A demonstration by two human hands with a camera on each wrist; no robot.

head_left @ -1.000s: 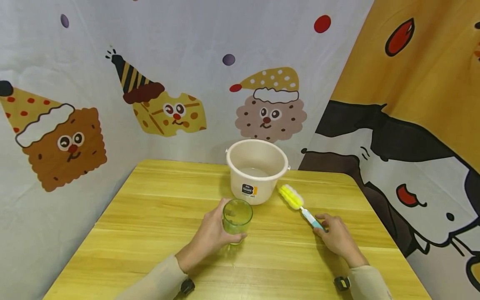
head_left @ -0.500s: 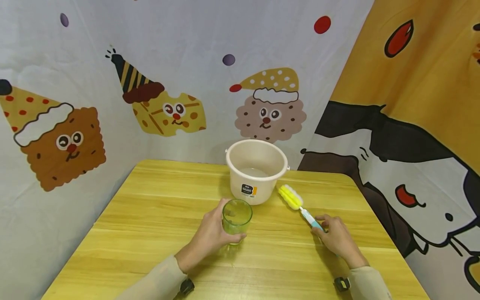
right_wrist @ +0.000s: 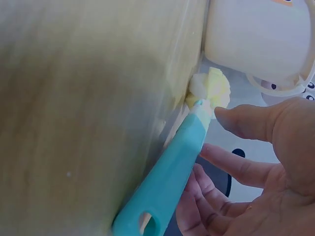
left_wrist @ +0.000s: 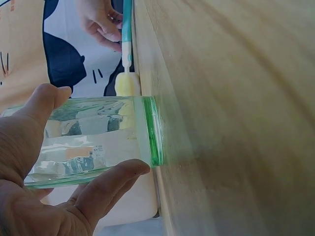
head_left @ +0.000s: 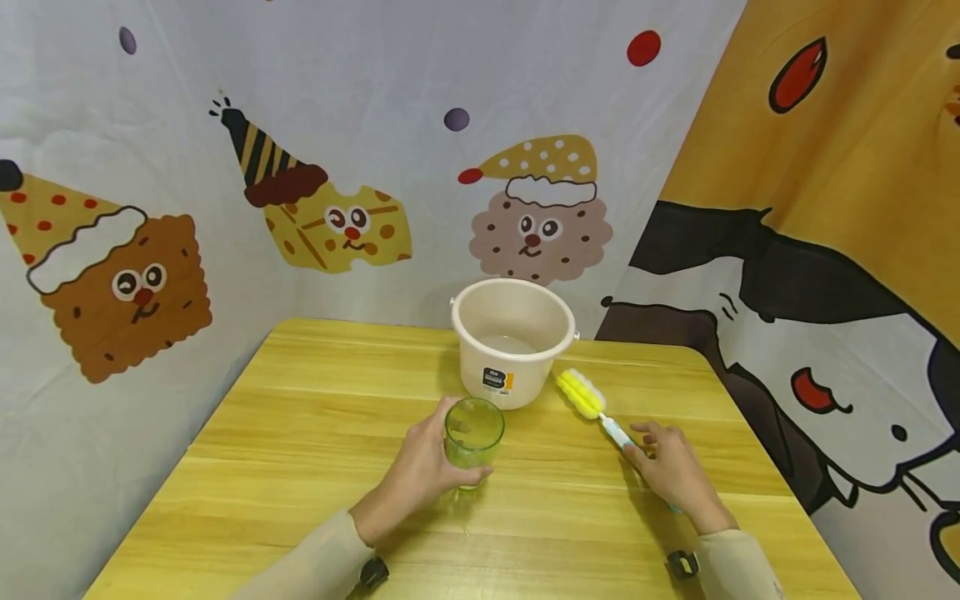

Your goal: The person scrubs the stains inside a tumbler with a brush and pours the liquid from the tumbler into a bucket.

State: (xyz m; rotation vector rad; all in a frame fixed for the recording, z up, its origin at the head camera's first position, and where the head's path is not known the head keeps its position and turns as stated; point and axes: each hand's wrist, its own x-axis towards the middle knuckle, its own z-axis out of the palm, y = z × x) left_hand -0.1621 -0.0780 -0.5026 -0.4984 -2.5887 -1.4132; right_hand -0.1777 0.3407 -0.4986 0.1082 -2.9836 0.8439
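Observation:
My left hand grips a green-tinted glass from its left side, thumb in front and fingers behind. In the left wrist view the glass stands upright, its thick base right at the tabletop. A cup brush with a yellow and white sponge head and a white and teal handle lies on the table to the right. Over that handle hovers my right hand, thumb and fingers apart on either side. The right wrist view shows the thumb off the handle and the fingertips close beside it.
Behind the glass stands a cream bucket with a label on its front, near the back edge of the wooden table. Printed cloth curtains hang close around the back and sides.
The right hand's fingers have spread slightly and its thumb has moved up across the brush handle. The left hand and the glass have stayed in place.

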